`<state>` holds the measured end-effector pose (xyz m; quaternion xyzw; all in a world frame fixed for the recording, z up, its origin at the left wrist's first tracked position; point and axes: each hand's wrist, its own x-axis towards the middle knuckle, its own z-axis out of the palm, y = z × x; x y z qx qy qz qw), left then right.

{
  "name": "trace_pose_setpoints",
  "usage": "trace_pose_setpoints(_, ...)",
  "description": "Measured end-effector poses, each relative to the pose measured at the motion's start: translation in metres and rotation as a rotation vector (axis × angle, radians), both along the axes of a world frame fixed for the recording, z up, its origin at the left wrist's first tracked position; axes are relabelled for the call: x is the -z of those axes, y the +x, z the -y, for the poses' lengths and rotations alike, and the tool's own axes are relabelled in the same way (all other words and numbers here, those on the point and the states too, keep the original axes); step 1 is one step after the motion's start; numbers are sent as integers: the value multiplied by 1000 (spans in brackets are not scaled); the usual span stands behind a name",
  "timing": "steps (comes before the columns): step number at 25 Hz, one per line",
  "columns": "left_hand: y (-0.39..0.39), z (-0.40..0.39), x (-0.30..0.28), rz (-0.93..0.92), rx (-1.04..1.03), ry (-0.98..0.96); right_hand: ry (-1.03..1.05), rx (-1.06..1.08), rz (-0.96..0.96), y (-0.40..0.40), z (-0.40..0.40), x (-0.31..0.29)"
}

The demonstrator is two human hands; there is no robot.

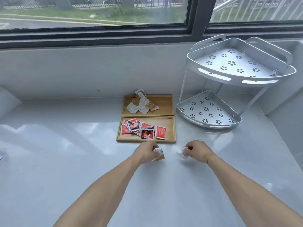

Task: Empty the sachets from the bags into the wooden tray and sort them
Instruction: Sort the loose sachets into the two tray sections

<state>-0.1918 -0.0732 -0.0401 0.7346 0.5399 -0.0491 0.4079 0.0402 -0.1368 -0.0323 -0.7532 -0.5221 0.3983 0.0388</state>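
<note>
A wooden tray with two compartments lies on the white counter, just beyond my hands. Its far compartment holds a pile of brown-and-white sachets. Red sachets fill the near compartment, some of them with black print. My left hand sits just in front of the tray, shut on a brown-and-white sachet. To its right, my right hand is shut on a white sachet, low over the counter. No bags are in view.
A two-tier metal corner rack stands at the right, close to the tray's right side. A low white wall and a window run along the back. A white object pokes in at the left edge.
</note>
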Motion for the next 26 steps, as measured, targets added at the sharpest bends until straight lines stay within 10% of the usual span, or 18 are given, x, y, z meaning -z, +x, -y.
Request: trace_pose_setpoints(26, 37, -235, 10, -96, 114, 228, 80, -262, 317, -22, -257, 23)
